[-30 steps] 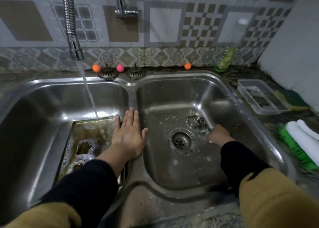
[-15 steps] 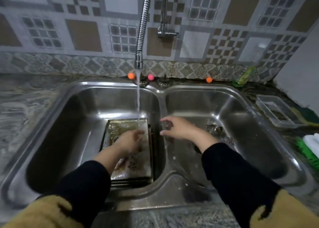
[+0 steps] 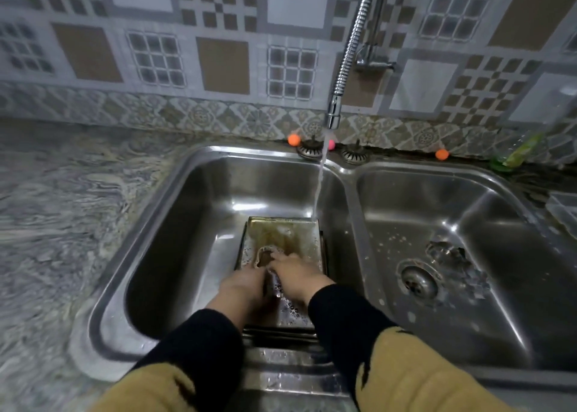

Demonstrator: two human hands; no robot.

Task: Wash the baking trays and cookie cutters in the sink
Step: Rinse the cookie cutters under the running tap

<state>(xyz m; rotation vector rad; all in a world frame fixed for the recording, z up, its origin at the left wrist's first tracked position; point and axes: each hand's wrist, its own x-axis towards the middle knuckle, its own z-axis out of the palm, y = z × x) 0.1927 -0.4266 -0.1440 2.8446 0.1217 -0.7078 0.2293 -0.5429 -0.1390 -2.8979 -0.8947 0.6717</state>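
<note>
A greasy, soapy baking tray (image 3: pixel 287 236) lies in the left basin (image 3: pixel 193 224) of the steel double sink, on top of more tray edges (image 3: pixel 281 333). Water from the flexible faucet (image 3: pixel 333 115) falls on the tray's far right corner. My left hand (image 3: pixel 242 285) rests on the near part of the tray, its fingers hidden. My right hand (image 3: pixel 298 274) lies beside it with fingers spread flat on the tray's wet surface. Metal cookie cutters (image 3: pixel 449 252) sit in the right basin (image 3: pixel 499 302), apart from both hands.
The right basin's drain (image 3: pixel 418 282) is near the cutters. Two strainer plugs (image 3: pixel 309 149) and small orange balls (image 3: pixel 294 140) stand on the sink's back rim. A green bottle (image 3: pixel 515 155) and a clear container (image 3: pixel 566 208) are at the right. Marble counter (image 3: pixel 62 208) extends left.
My right hand has left the right basin, crossed the divider and come down on the tray beside my left hand. The view has swung left.
</note>
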